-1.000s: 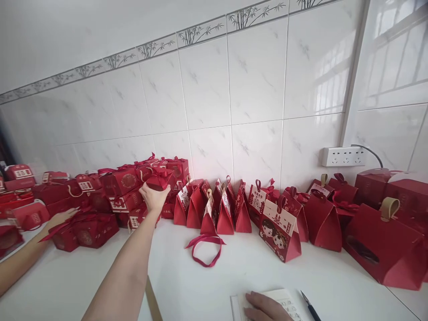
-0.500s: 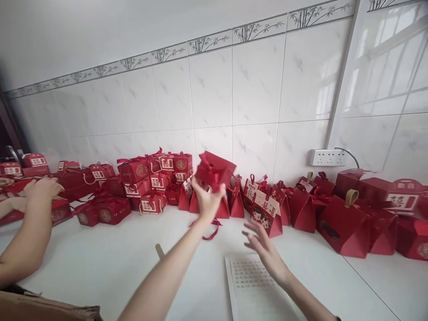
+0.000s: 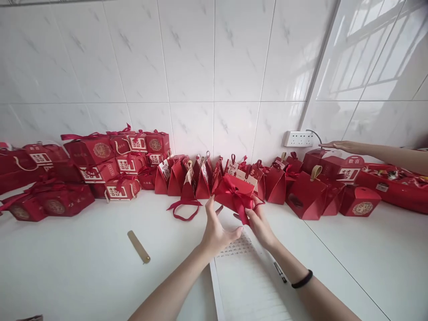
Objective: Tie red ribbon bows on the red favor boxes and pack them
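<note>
A small red gift box with a ribbon bow on it is held tilted above the counter. My right hand grips its right end, the thumb on the hanging ribbon tail. My left hand is open at the box's left corner. Its fingertips touch or nearly touch the edge, and its thumb is spread away. Behind the box stand several red triangular gift boxes. A loose red ribbon loop lies in front of them. Under my hands lies a notebook with handwritten lines.
Stacked red boxes stand on the left. A gold strap and a pen lie on the counter. Larger red boxes sit at the right, near a power strip. Another person's arm reaches in from the right.
The red bow box has come nearer and lower, from my left hand's grasp into my right hand's. My view has turned down and rightward; a person's arm now shows at right.
</note>
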{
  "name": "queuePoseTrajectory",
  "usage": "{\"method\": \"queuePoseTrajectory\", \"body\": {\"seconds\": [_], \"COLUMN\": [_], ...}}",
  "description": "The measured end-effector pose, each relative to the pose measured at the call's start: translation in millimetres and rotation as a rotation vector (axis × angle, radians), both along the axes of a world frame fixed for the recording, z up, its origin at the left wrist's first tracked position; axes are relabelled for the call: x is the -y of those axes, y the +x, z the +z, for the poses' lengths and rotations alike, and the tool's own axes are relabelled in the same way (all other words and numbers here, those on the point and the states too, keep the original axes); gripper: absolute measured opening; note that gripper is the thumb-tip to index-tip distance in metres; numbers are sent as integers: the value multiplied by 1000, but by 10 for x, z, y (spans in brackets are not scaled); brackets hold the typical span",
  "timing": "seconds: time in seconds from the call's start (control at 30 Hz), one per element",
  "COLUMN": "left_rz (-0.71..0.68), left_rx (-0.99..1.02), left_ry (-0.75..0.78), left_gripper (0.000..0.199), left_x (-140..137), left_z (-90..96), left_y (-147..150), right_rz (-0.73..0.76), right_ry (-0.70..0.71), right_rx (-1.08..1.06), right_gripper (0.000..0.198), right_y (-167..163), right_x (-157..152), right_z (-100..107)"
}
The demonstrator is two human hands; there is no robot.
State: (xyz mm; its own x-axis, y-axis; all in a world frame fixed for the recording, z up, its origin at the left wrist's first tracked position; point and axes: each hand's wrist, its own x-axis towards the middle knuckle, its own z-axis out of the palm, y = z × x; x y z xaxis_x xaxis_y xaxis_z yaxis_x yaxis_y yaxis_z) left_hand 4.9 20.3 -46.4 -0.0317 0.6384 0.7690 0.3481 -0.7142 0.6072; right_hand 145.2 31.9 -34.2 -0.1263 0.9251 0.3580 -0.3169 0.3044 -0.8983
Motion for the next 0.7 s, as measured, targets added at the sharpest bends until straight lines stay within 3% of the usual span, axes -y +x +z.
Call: {"method": "queuePoseTrajectory", "body": {"seconds": [0.07, 0.13, 0.23, 0.33, 0.53, 0.7], "left_rz": [-142, -197, -16, 181, 33, -23], "left_rx": [-43, -30, 85, 234, 247, 147], "left_ry": [2, -19, -97, -187, -402, -410], "left_gripper": [83, 60, 27, 21, 30, 28], "left_x": [2, -10, -44, -85, -134, -110], "left_z": [8, 46, 141, 221, 251, 271], "left_y": [-75, -144, -221, -266, -265, -241], "right_rz": [-12, -18, -47, -55, -84, -56], "right_ry": [-28, -47, -32, -5, -13, -58], "right_rx": [-37, -50, -23, 44, 226, 219], "right_gripper": [71, 67, 68, 70, 79, 85], "right_y": [33, 70, 133, 182, 152, 149], "right_x": [-27, -39, -45, -48, -17, -44], "right_z": [19, 55, 114, 145, 184, 144]}}
